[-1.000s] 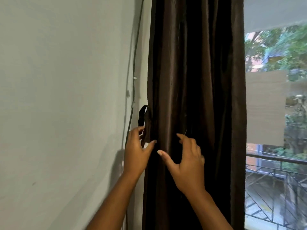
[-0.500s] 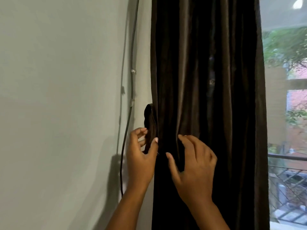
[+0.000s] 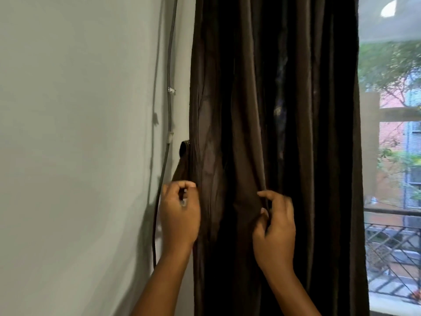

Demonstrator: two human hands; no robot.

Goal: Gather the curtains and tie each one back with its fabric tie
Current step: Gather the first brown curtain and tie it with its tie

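curtain (image 3: 273, 110) top cropped, fabric tie (image 3: 182, 165) mostly hidden

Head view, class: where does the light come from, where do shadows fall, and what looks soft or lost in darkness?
Head view: daylight enters from the window at right; the cable and left hand cast shadows on the wall; the curtain folds sink into near-black; the right hand looks slightly motion-blurred.

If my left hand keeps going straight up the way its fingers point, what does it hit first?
Most likely the fabric tie: the left hand sits just below its hanging strip, at the curtain's left edge, with its fingers curled at the strip's lower end. Whether they already touch it is unclear, since depth is hard to judge.
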